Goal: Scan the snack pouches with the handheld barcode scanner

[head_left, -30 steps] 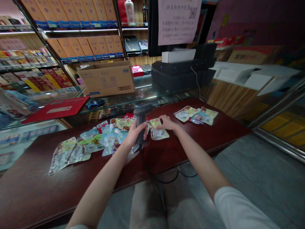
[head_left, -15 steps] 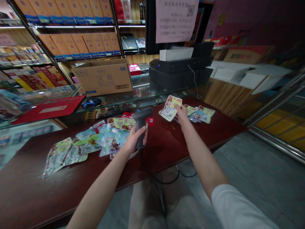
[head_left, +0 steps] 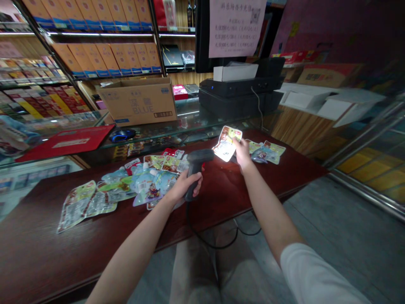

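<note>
My left hand (head_left: pixel 186 184) is wrapped round the handle of a black barcode scanner (head_left: pixel 198 162), whose head faces right. Light from it falls on a snack packet (head_left: pixel 226 143), a flat yellow and white pouch pinched by its right edge in my right hand (head_left: pixel 242 152). The packet is held a short way in front of the scanner, apart from it. Left of the scanner, a pile of blue spouted pouches (head_left: pixel 148 183) and yellow-green snack packets (head_left: pixel 77 202) lies on the dark red table (head_left: pixel 126 240). A smaller group of packets (head_left: pixel 272 152) lies beyond my right hand.
A glass counter behind the table bears a cardboard box (head_left: pixel 137 103), a red folder (head_left: pixel 68 143), a computer mouse (head_left: pixel 122 135) and a black register (head_left: pixel 237 99) below a screen with a paper notice (head_left: pixel 236 29). The scanner's cable (head_left: pixel 218 247) hangs over the table's front edge.
My left hand has moved the scanner right, closer to the packet, and turned its head towards it. A bright light now shows on the packet. My right hand has hardly moved.
</note>
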Tool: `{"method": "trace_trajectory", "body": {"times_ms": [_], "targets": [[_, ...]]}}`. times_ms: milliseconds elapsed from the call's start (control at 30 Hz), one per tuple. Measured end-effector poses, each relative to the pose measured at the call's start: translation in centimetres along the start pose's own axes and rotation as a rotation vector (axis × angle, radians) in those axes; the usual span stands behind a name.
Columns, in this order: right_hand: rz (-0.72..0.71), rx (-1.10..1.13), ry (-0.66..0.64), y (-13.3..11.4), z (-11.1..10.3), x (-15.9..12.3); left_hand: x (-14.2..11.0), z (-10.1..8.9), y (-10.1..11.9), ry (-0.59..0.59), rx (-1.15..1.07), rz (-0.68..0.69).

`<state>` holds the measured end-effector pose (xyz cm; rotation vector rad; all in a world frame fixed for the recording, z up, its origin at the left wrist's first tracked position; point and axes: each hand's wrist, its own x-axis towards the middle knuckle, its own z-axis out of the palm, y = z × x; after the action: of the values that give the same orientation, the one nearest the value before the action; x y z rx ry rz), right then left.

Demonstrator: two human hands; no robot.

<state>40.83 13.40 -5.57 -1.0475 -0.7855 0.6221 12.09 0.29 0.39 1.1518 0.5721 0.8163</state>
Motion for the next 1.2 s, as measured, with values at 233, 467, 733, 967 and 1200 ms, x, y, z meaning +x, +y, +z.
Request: {"method": "trace_trajectory", "body": {"times_ms": [233,467,733,967,1200], "targets": [[-0.123,-0.344,0.105,-0.8,-1.7,1.3,0.2,-1.0,0.6,0.019,0.077,0.012],[-0.072,-0.949,0.177,-1.7,-4.0,0.9,0.3,-2.6,1.9,0.122,0.019,0.076],[-0.296,-1.088,0.165,-2.8,-2.0,-1.9,0.0,-4.4,3.0,0.164,0.025,0.138],[-0.458,-0.988,-0.737,-2.3,6.4,-9.4,-0.3,-7.7,4.4,0.446,0.175,0.254],[-0.379,-1.045,-0.772,-1.1,6.7,-10.8,-0.9,-12.7,5.3,0.864,0.743,0.254]]}}
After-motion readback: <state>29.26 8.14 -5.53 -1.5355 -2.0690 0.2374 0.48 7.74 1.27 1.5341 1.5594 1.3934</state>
